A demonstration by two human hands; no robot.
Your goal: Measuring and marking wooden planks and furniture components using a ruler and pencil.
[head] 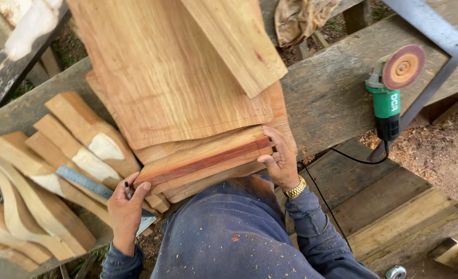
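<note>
Both hands grip the board stack (pixel 198 160) at lower centre. Left hand (pixel 127 206) closes around a pencil (pixel 127 190); right hand (pixel 280 157) clamps the stack's edge, fingers curled.

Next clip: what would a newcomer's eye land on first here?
The stack of boards filling the centre, gripped at its near edge by the right hand and the left hand, which also holds a pencil. Next, the green grinder with its reddish disc, lying on the bench to the right. Curved wooden pieces and a steel ruler lie at the left.
</note>
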